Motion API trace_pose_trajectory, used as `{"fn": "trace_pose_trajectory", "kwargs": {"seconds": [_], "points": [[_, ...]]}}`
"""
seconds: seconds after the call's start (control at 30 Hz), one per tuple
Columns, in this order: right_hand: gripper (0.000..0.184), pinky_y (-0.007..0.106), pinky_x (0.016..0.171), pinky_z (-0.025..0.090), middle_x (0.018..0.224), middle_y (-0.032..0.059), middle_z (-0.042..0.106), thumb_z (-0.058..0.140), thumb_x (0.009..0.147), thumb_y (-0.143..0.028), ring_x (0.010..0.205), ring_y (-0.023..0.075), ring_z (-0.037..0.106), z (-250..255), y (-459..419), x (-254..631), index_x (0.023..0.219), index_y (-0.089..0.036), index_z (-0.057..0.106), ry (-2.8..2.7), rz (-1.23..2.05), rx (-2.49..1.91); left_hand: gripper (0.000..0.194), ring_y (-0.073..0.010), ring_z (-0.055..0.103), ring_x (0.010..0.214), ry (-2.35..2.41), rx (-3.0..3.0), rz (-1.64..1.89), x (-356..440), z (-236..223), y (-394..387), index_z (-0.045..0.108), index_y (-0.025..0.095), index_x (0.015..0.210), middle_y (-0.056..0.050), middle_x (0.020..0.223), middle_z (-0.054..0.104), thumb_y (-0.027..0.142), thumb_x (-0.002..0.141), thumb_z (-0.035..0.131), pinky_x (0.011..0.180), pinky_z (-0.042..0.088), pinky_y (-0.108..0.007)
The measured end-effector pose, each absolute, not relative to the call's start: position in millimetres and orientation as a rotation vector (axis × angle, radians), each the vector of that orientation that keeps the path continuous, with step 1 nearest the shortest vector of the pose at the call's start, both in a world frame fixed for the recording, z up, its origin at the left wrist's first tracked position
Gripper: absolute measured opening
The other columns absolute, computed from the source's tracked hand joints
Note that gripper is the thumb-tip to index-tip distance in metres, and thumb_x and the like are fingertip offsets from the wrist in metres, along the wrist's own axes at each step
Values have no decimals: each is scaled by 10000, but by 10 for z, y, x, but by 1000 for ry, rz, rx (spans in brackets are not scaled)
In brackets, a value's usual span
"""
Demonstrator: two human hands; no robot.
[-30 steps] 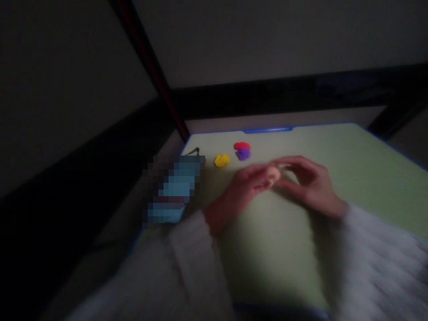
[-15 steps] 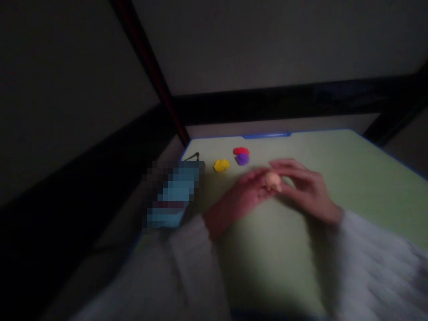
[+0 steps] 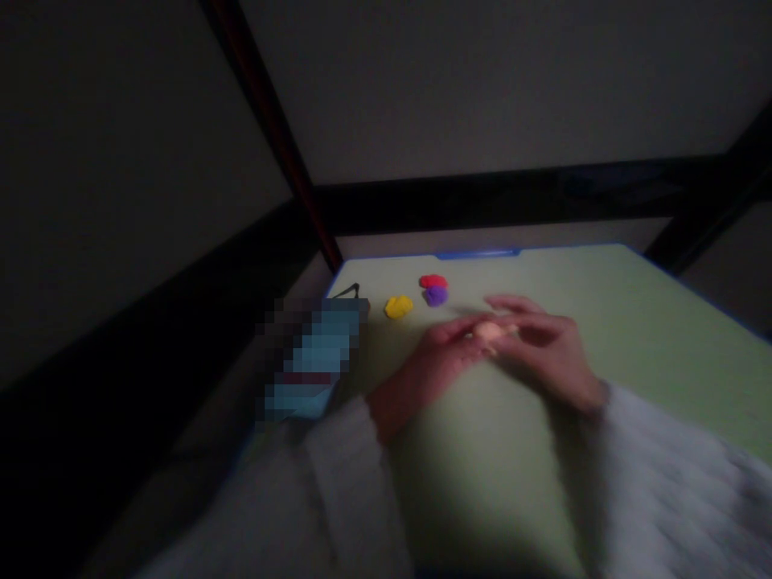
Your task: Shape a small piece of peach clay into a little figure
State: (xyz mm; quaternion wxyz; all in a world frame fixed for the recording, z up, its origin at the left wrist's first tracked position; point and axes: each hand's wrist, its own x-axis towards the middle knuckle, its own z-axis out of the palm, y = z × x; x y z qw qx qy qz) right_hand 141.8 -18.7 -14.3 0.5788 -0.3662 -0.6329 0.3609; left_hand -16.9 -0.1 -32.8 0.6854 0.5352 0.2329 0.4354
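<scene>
A small peach-coloured lump of modelling clay (image 3: 487,331) sits between my two hands above the pale green tabletop (image 3: 482,450). My left hand (image 3: 443,354) is closed around the lump from the left. From the other side, the thumb and fingers of my right hand (image 3: 546,342) pinch at it, with one finger raised. Fine detail of the lump is blurred, and my fingers cover part of it. Beyond my left hand lie a yellow clay lump (image 3: 399,306), a purple lump (image 3: 436,296) and a red lump (image 3: 433,281); the purple and red ones touch.
A blurred-out light blue object (image 3: 319,354) lies along the table's left edge, with a dark strap (image 3: 348,290) at its far end. A blue handle-like strip (image 3: 476,254) runs along the far edge, before a dark wall band (image 3: 482,201).
The peach lump has dropped slightly lower between my hands, and my right fingers have closed in on it. The view has tipped a little, so the table appears lower.
</scene>
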Motion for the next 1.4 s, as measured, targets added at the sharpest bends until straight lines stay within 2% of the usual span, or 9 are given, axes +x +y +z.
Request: {"fn": "trace_pose_trajectory", "kwargs": {"seconds": [0.1, 0.27, 0.4, 0.5, 0.6, 0.87, 1.03, 1.23, 1.4], "points": [[130, 392, 914, 481, 1075, 26, 677, 761, 645, -212, 1029, 208, 609, -133, -188, 1408, 750, -286, 741, -1446, 881, -872, 330, -185, 602, 977, 551, 1235, 1003, -171, -374, 21, 649, 192, 1022, -89, 1055, 664, 323, 720, 665, 893, 427, -338], [271, 350, 854, 509, 1165, 29, 650, 752, 650, -225, 1077, 200, 591, -152, -156, 1384, 909, -293, 717, -1320, 1003, -895, 274, -157, 613, 889, 612, 1293, 1138, -175, -387, 53, 654, 176, 975, -65, 981, 681, 268, 717, 663, 853, 442, -310], [222, 347, 836, 509, 1201, 52, 622, 769, 622, -260, 1044, 206, 603, -168, -140, 1382, 839, -252, 721, -1303, 1058, -932, 280, -152, 619, 861, 696, 1338, 1168, -186, -334, 53, 646, 184, 976, -56, 970, 683, 254, 705, 664, 807, 464, -288], [160, 374, 868, 485, 1123, 67, 652, 745, 652, -302, 1014, 209, 609, -155, -148, 1376, 783, -217, 711, -1333, 1104, -953, 351, -175, 618, 895, 725, 1425, 1168, -190, -267, 31, 629, 184, 1048, -80, 1007, 672, 260, 706, 655, 801, 481, -302], [153, 385, 889, 464, 1030, 65, 676, 718, 685, -326, 962, 199, 619, -139, -155, 1365, 773, -202, 702, -1361, 1147, -920, 287, -193, 604, 932, 776, 1579, 1200, -193, -227, 3, 652, 175, 1008, -96, 1041, 658, 271, 739, 620, 802, 483, -310], [207, 374, 895, 435, 943, 67, 697, 727, 670, -365, 919, 207, 618, -115, -154, 1344, 760, -179, 706, -1360, 1204, -972, 159, -160, 589, 838, 916, 1699, 1318, -188, -263, -21, 648, 157, 890, -65, 892, 635, 240, 768, 587, 759, 465, -274], [241, 351, 868, 432, 938, 54, 687, 672, 742, -378, 891, 187, 602, -126, -168, 1344, 865, -173, 704, -1363, 1400, -891, 242, -159, 588, 904, 1000, 1706, 1418, -170, -229, -75, 633, 188, 943, -52, 985, 651, 205, 704, 666, 792, 461, -270], [219, 310, 805, 442, 787, 22, 663, 686, 728, -389, 785, 151, 575, -138, -160, 1355, 687, -175, 686, -1254, 1595, -815, 181, -129, 577, 740, 949, 1779, 1449, -130, -148, -120, 657, 170, 780, -24, 799, 636, 179, 617, 736, 682, 468, -241], [153, 230, 729, 440, 803, 7, 646, 691, 738, -330, 742, 104, 550, -194, -126, 1391, 754, -178, 699, -1120, 1727, -787, 105, -143, 575, 810, 858, 1637, 1437, -119, -191, -69, 673, 140, 767, -51, 823, 605, 218, 747, 606, 719, 464, -251]]}}
